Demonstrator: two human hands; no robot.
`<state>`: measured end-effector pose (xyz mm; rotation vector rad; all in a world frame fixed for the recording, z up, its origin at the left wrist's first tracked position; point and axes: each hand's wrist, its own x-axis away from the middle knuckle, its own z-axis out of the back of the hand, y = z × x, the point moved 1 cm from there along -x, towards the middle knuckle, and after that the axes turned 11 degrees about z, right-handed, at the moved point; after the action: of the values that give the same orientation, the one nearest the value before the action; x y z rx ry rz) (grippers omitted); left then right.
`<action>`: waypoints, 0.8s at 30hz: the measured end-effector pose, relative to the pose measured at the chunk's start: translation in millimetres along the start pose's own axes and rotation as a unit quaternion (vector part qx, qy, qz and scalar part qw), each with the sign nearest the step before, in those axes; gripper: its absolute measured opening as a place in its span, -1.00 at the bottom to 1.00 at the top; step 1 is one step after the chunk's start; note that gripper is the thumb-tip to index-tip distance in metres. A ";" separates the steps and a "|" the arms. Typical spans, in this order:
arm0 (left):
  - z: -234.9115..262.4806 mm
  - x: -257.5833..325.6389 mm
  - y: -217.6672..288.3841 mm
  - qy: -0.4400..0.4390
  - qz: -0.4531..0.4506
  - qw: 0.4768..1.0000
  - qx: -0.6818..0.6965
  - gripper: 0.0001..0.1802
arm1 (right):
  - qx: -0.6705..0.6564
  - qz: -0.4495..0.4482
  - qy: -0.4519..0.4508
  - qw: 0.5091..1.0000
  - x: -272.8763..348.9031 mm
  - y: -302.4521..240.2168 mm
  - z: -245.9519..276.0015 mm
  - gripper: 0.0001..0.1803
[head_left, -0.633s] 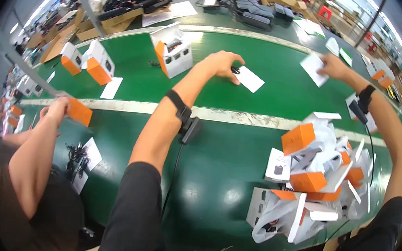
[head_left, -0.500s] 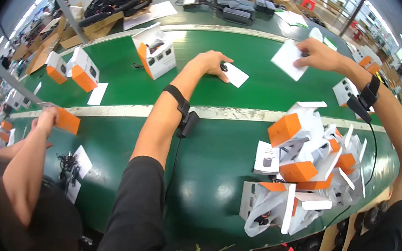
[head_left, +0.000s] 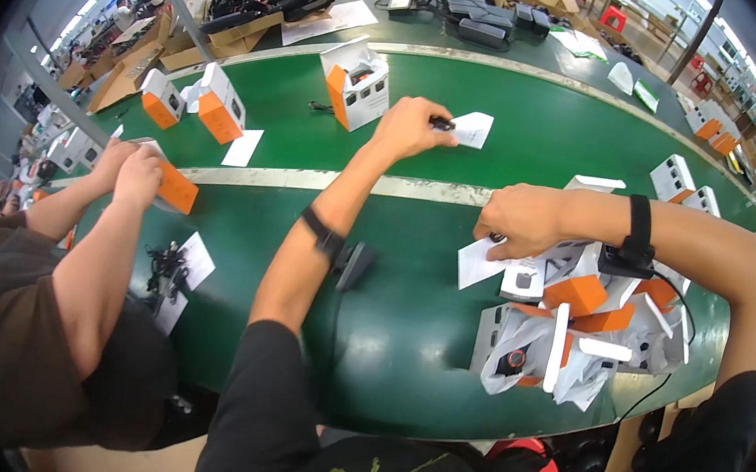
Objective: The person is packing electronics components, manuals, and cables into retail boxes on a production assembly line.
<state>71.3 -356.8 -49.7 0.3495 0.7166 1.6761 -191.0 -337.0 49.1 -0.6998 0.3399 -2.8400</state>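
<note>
Over the green conveyor belt, my left hand [head_left: 416, 132] is closed on a small black item [head_left: 442, 124] and a white leaflet [head_left: 474, 130]. An open white-and-orange box [head_left: 356, 86] stands to its left, with something dark in its top. My right hand [head_left: 524, 223] bends over the near tabletop, pinching a white leaflet [head_left: 479, 264]; a dark bit shows under its fingers, too small to name. Just beneath lies a printed white booklet [head_left: 523, 280]. Beside it several open white-and-orange boxes [head_left: 576, 295] crowd together with plastic bags bulging out, partly hidden by my right forearm.
At left, a co-worker's hands [head_left: 136, 169] hold an orange-and-white box [head_left: 178, 190]. Black cables [head_left: 167, 270] lie on leaflets near them. More boxes [head_left: 222, 105] stand on the belt. A pale rail [head_left: 310, 181] separates belt and near tabletop. Dark grey devices [head_left: 485, 32] are piled behind.
My right hand has come from the far right side of the belt to above the near boxes, carrying its leaflet. My left hand has shifted slightly toward the open box. The view has turned.
</note>
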 end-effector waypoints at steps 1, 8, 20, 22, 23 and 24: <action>11.0 29.6 4.3 0.011 -0.006 1.000 0.014 -0.47 | -0.005 -0.016 -0.003 1.000 1.5 0.3 -4.4 -0.67; 16.0 199.6 12.9 -0.072 0.182 0.981 -0.002 -0.45 | -0.047 -0.051 -0.006 0.998 5.3 7.2 -13.8 -0.69; 41.1 180.8 56.3 -0.098 0.123 0.986 0.063 -0.20 | 0.017 -0.071 0.393 0.917 137.2 -109.1 29.5 -0.36; 40.2 125.2 15.3 0.166 0.074 0.966 0.183 -0.02 | 0.064 -0.057 0.477 0.875 144.7 -130.0 23.1 -0.43; 44.8 90.6 -21.9 0.277 0.080 0.947 0.142 0.32 | 0.067 -0.060 0.478 0.874 147.2 -143.1 22.8 -0.43; 35.7 61.4 -42.3 0.389 0.133 0.912 0.007 0.56 | 0.066 -0.051 0.504 0.860 152.1 -153.4 22.0 -0.43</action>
<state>110.6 -284.6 -58.3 -0.2578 1.3081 2.0797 -333.2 -231.4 174.7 0.8868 0.2317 -3.0185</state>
